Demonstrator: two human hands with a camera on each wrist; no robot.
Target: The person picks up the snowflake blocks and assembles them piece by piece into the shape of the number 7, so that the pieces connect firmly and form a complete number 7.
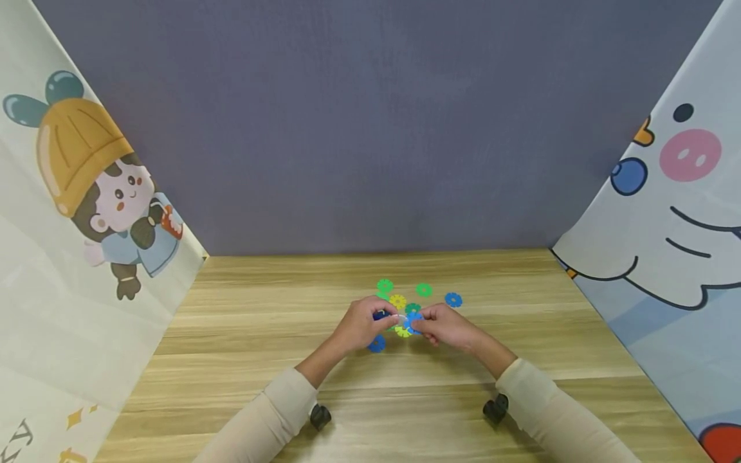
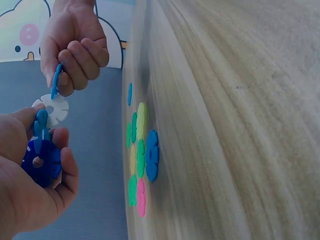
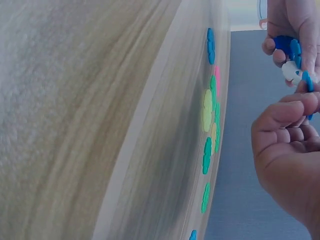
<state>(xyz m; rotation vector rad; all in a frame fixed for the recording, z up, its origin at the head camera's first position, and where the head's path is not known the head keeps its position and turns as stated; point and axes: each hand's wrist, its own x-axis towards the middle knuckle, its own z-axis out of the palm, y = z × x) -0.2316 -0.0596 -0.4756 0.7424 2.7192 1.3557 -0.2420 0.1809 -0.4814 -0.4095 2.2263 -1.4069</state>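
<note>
My left hand [image 1: 361,325] grips a short chain of notched plastic snowflake discs above the table. The chain has a dark blue disc [image 2: 48,167], a lighter blue disc [image 2: 41,124] and a white disc [image 2: 59,109]. In the left wrist view, the dark blue one rests against the curled fingers. My right hand [image 1: 451,326] pinches a blue snowflake disc [image 1: 413,322] between thumb and forefinger. This disc's edge meets the rim of the white disc; whether their slots are joined, I cannot tell. Fingers partly hide the pieces in the head view.
Loose snowflake discs lie on the wooden table [image 1: 260,360] under and beyond the hands: several green ones [image 1: 424,290], yellow ones [image 1: 397,301], a pink one [image 2: 141,197] and blue ones [image 1: 453,299]. A grey panel [image 1: 370,161] stands behind; printed cloth sides flank the table.
</note>
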